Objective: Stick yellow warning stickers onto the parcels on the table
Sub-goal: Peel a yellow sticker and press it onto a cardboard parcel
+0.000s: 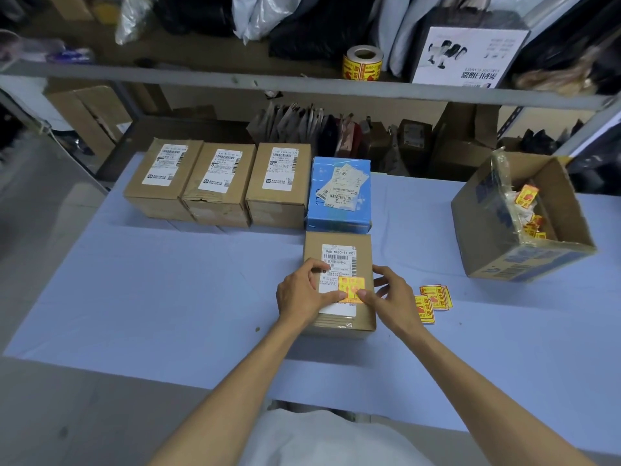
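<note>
A brown parcel [361, 250] with a white shipping label lies in front of me on the blue table [168, 297]. A yellow warning sticker [351, 286] sits on its label. My left hand [304, 290] rests on the parcel's left side, its thumb pressing the sticker's lower left edge. My right hand [391, 294] presses the sticker's lower right corner with thumb and fingertip. Loose yellow stickers [433, 301] lie on the table to the right. Three brown parcels [218, 183] and a blue parcel [339, 193] stand in a row behind.
An open cardboard box [524, 223] holding sticker scraps stands at the right. A sticker roll [363, 62] sits on the shelf above, beside a white carton [467, 55]. Bags and boxes fill the lower shelf behind the table.
</note>
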The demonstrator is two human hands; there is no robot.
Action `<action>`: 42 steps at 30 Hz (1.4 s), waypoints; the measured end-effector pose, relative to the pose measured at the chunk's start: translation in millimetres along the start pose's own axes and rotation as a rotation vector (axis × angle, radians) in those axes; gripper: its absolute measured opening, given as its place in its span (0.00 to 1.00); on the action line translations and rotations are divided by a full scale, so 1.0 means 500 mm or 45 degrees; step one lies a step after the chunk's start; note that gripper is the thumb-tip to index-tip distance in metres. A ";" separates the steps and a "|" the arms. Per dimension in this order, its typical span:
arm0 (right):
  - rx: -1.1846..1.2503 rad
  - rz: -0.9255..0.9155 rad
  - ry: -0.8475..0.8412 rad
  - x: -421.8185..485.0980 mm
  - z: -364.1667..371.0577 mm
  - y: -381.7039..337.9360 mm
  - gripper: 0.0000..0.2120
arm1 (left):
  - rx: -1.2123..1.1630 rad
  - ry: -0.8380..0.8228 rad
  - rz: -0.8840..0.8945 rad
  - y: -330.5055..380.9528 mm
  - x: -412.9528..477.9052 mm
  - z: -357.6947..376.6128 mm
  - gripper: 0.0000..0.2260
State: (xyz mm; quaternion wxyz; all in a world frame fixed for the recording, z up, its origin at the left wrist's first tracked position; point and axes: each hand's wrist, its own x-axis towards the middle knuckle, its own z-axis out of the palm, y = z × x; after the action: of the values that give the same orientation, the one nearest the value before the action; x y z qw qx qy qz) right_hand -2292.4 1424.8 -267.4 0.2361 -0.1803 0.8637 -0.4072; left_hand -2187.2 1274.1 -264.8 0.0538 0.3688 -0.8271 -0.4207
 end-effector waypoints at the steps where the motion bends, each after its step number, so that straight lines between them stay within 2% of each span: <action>1: 0.007 0.003 -0.014 0.001 -0.003 0.003 0.25 | -0.004 -0.014 0.003 0.000 0.001 -0.003 0.25; 3: 0.006 0.013 -0.031 -0.001 -0.009 0.003 0.26 | 0.010 -0.039 0.006 0.002 -0.001 -0.008 0.26; 7: -0.052 0.015 -0.006 -0.006 0.002 -0.012 0.32 | 0.022 -0.025 0.002 0.003 -0.002 -0.008 0.27; 10: -0.051 0.006 0.008 -0.004 0.003 -0.009 0.29 | 0.005 -0.064 0.001 0.001 -0.001 -0.011 0.27; 15: 0.018 0.074 -0.126 0.011 -0.018 -0.006 0.26 | -0.005 -0.119 0.015 -0.005 0.002 -0.020 0.27; 19: -0.127 0.092 -0.092 0.008 0.001 -0.019 0.37 | 0.042 -0.053 0.005 0.008 0.000 -0.012 0.29; 21: -0.135 0.080 -0.089 0.010 0.006 -0.018 0.33 | 0.006 -0.070 -0.016 0.007 0.003 -0.014 0.26; 25: 0.016 0.161 -0.088 0.026 -0.011 -0.013 0.17 | -0.045 -0.069 -0.072 0.007 0.012 -0.017 0.20; 30: -0.183 0.113 -0.054 0.018 0.002 -0.033 0.26 | 0.109 0.036 -0.113 0.031 0.006 0.003 0.23; 34: -0.175 0.172 0.014 0.032 -0.005 -0.029 0.12 | 0.056 0.019 -0.135 0.024 0.011 -0.009 0.15; 36: -0.207 0.192 0.019 0.032 -0.005 -0.037 0.13 | 0.040 0.043 -0.140 0.028 0.010 -0.012 0.13; 38: -0.306 0.162 0.007 0.029 0.005 -0.045 0.16 | 0.093 0.078 -0.159 0.039 0.008 -0.008 0.15; 42: -0.357 0.167 0.039 0.038 0.004 -0.048 0.03 | 0.114 0.090 -0.215 0.047 0.010 -0.002 0.11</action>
State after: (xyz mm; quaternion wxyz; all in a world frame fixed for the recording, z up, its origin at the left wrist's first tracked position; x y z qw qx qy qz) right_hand -2304.0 1399.3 -254.6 0.2216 -0.1485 0.9254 -0.2692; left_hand -2204.0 1278.9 -248.1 0.0310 0.4538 -0.8086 -0.3731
